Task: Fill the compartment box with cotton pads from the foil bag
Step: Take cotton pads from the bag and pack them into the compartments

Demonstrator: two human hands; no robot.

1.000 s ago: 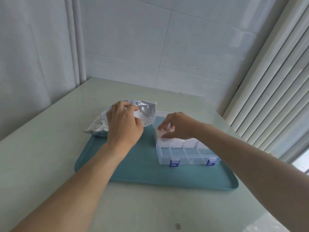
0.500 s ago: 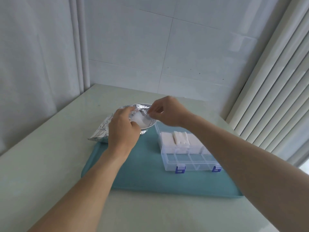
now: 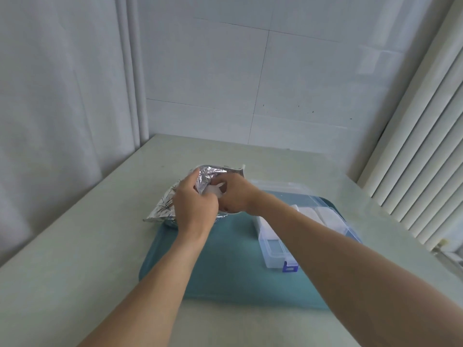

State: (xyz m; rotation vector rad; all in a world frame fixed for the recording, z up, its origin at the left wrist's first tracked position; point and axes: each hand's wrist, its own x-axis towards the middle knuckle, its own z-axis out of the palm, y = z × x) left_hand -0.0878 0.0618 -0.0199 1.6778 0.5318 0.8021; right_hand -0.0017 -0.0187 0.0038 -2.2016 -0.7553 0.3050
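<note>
The step in hand is fetching more cotton pads: the left hand point(image 3: 194, 206) grips the mouth of the foil bag point(image 3: 165, 206) and holds it open at the far left corner of the teal tray point(image 3: 225, 266), while the right hand point(image 3: 235, 196) reaches into the opening, fingers curled around what looks like a white cotton pad point(image 3: 211, 190), though the grip is partly hidden. The compartment box point(image 3: 278, 249) sits open on the tray's right side, far compartments filled, near ones bare. Next, the pad must be drawn out and carried to a bare near compartment.
</note>
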